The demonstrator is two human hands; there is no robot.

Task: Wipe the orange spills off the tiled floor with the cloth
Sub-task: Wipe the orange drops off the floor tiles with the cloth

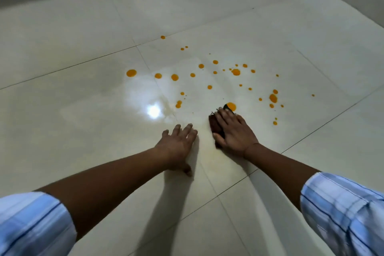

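Cloth [216,125]: dark, bunched, long axis pointing away from the person, pinned flat under right hand [234,133]
Orange spills [231,106]: round glossy drops beyond the fingertips
Left hand [178,141]: spread flat, empty, on glossy tiled floor [83,110]

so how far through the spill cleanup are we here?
Early. Done: only a faint yellowish smear on the tile between the hands suggests a wiped patch. In hand: the right hand presses the dark cloth flat, its far edge at a large orange drop; the left hand braces on the floor. Left: dozens of drops beyond, from the big one far left to the right cluster.
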